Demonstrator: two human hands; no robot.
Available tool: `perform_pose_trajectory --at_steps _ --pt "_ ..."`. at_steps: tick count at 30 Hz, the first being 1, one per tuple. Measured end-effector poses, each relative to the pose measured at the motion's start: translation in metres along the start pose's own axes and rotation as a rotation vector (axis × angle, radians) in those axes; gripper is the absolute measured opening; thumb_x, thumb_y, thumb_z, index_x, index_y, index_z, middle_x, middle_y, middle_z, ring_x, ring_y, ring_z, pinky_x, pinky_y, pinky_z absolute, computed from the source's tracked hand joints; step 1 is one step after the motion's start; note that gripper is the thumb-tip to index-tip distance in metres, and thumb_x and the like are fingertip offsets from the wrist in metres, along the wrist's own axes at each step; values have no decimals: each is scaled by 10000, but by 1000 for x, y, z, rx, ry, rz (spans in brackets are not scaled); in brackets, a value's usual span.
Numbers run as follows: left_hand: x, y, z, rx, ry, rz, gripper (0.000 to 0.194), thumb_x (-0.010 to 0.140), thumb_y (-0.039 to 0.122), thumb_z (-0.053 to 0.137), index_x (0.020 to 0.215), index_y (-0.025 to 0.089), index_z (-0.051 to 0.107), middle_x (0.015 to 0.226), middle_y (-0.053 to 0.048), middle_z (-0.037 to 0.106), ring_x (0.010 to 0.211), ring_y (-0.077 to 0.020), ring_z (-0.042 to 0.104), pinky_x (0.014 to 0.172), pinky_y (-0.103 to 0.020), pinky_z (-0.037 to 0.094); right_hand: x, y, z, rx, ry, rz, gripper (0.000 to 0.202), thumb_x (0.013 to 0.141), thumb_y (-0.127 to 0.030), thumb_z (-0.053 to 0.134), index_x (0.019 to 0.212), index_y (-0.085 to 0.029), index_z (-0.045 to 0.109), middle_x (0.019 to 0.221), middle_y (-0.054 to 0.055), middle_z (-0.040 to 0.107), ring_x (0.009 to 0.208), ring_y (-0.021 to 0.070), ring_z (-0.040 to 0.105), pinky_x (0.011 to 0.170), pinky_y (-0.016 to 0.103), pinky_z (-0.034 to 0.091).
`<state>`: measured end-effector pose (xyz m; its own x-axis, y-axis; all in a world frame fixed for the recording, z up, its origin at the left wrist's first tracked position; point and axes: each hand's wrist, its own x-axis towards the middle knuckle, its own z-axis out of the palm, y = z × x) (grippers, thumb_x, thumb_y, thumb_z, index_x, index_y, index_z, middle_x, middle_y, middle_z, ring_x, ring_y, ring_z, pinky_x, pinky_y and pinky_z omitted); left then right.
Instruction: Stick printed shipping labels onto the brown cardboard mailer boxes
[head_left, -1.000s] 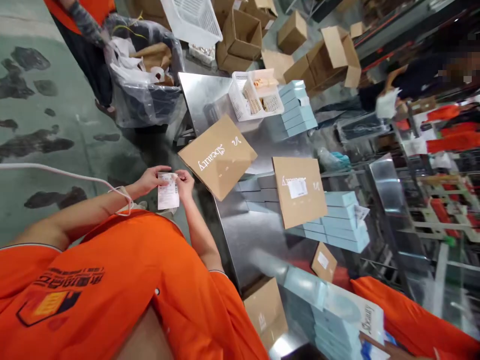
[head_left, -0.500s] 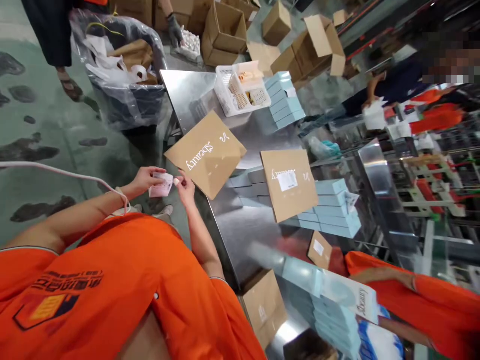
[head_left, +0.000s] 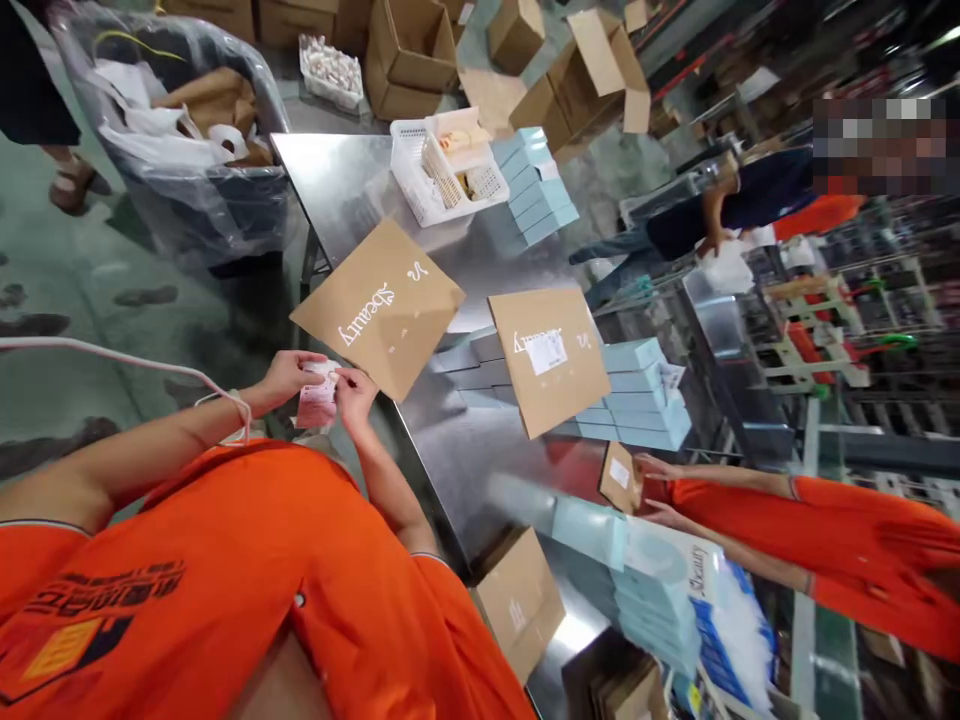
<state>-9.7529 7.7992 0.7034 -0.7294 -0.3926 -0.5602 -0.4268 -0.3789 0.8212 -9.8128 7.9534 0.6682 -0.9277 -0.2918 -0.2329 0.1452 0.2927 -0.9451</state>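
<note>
My left hand [head_left: 287, 379] pinches the upper left edge of a pinkish-white printed label [head_left: 318, 402], held in front of my body beside the table edge. My right hand [head_left: 355, 398] is closed, with thumb and fingertips at the label's upper right corner. Just beyond my right hand, a flat brown cardboard mailer [head_left: 382, 312] printed "sbeauty" lies at the table's near edge. Farther right, a second brown mailer [head_left: 562, 385] bears a white label and rests on light-blue boxes [head_left: 646, 395].
On the metal table [head_left: 330, 190] stand a white basket [head_left: 442, 205] and more blue boxes [head_left: 536, 190]. A lined bin [head_left: 247, 215] is at the left. A co-worker's hands [head_left: 660, 490] touch a small brown box [head_left: 620, 478]. A pale cable [head_left: 135, 355] reaches my left wrist.
My right hand has come in to the label, having been apart from it. The co-worker's hands now reach the small brown box. A gloved hand has left the tray at the back.
</note>
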Motion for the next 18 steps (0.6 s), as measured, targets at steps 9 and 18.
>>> perform_pose_trajectory --at_steps 9,18 --pt "29 13 16 143 -358 -325 303 513 210 970 752 68 852 766 -178 808 680 -274 707 626 -354 542 104 -59 -62 -251 254 -91 126 870 -136 644 788 -223 603 1186 108 653 1218 229 652 1055 360 567" --pt "45 -4 -2 269 -382 -232 413 475 317 1023 754 118 792 707 -119 768 683 -305 733 607 -348 556 184 -66 -71 -482 304 -45 208 876 27 640 966 -130 742 1336 161 653 1316 224 574 1249 404 441"
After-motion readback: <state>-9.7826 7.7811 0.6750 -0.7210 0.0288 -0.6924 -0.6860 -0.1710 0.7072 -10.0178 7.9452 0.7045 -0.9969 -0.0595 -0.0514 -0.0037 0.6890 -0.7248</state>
